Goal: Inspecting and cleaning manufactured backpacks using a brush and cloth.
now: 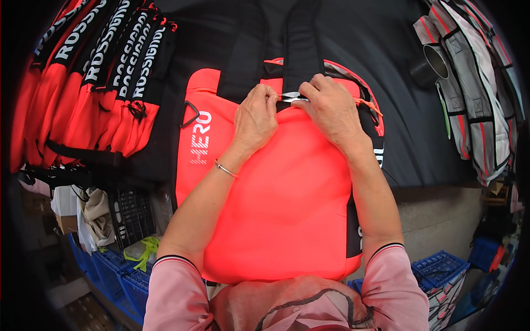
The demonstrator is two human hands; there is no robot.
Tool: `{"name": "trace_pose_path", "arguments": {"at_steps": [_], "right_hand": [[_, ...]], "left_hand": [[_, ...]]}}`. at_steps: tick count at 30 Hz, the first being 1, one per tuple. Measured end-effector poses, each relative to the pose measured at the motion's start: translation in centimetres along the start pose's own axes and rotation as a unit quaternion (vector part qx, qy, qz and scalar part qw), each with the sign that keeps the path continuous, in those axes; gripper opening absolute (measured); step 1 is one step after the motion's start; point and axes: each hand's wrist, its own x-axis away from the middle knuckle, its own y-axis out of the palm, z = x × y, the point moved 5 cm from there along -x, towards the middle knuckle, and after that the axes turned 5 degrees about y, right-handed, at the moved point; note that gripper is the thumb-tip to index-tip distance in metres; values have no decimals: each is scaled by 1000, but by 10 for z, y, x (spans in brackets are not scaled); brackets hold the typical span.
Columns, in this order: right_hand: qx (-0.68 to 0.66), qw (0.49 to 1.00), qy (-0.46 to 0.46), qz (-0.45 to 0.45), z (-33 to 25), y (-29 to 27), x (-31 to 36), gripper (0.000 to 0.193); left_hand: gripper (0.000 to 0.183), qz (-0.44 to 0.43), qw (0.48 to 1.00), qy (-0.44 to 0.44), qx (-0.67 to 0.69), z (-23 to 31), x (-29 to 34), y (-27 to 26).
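Observation:
A bright red backpack (pixel 276 215) with black side panels lies in front of me, its lower end against my body. Two black shoulder straps (pixel 301 52) run away from its far end. At the base of the straps, my left hand (pixel 256 115) pinches the bag's upper edge with closed fingers. Close to its right, my right hand (pixel 329 107) is also closed, thumb and fingers gripping the same edge. Between my fingertips shows a small white piece (pixel 290 96); its kind is unclear. An orange zipper pull (pixel 370 106) hangs to the right of my right hand.
Several red and black bags (pixel 83 110) are stacked on the black-covered table (pixel 381 38) at left. Grey bags with red trim (pixel 469 88) and a dark cylinder (pixel 433 65) lie at right. Blue crates (pixel 439 269) and a black crate (pixel 131 216) stand below table height.

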Motion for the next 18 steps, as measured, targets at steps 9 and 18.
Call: {"name": "trace_pose_path", "arguments": {"at_steps": [9,18], "right_hand": [[70,995,-69,-20,-11,5,-6,16],[-68,993,90,-45,18,3,6,25]], "left_hand": [[6,17,999,25,-20,-2,0,3],[9,-20,950,303,-71,47,52,-28]]}}
